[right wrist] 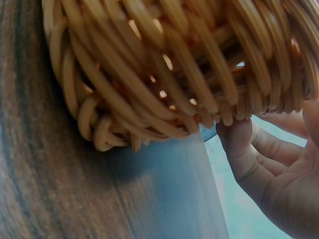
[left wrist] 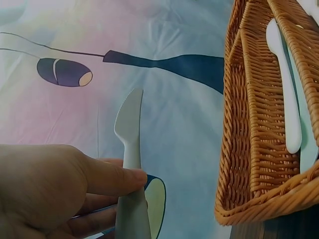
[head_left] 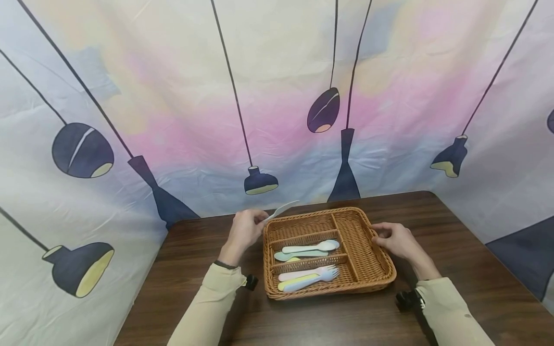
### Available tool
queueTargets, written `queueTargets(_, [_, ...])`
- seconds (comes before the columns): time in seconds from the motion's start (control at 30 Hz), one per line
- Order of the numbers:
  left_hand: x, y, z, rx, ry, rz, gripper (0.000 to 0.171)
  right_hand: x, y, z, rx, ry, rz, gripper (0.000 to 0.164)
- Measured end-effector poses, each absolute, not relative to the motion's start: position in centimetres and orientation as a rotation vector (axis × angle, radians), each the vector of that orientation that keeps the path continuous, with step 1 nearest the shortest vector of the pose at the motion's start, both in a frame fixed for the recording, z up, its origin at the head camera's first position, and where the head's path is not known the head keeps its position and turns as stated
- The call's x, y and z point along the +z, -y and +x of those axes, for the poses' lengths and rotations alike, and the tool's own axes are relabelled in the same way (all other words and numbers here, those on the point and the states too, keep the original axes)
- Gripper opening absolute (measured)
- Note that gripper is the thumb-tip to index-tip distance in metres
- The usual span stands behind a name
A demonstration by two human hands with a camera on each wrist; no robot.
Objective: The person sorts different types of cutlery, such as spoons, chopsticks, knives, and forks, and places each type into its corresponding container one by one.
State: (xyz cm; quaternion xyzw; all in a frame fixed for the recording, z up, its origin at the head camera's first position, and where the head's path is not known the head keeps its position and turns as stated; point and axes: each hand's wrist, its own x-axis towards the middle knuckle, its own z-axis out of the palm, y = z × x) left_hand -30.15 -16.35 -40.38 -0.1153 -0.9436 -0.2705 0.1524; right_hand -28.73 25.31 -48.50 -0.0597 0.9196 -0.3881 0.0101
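My left hand (head_left: 244, 230) holds a pale grey-green plastic table knife (left wrist: 130, 149) by its handle, the blade pointing up and away past the thumb. It is just beyond the back left corner of a brown wicker cutlery basket (head_left: 329, 289). On the other side, my right hand (head_left: 400, 240) grips the basket's right rim between thumb and fingers. In the basket's middle left compartment lie a white spoon (head_left: 305, 248) and a green spoon (head_left: 303, 255). The front compartment holds several forks, among them a lilac fork (head_left: 309, 280) on top.
Wicker dividers (head_left: 345, 247) split the basket, with a long compartment along its right side. It is on a dark wood table (head_left: 186, 293). Behind the table hangs a cloth backdrop (head_left: 281, 120) printed with lamps.
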Motion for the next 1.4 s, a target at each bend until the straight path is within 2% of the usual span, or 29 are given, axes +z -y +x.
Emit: queueTargets(1.4, [-40.9, 11.4, -31.3, -0.820, 2.807, -0.513, 0.014, -48.2, -25.0, -28.5, -1.211, -2.870, -0.148, 0.043])
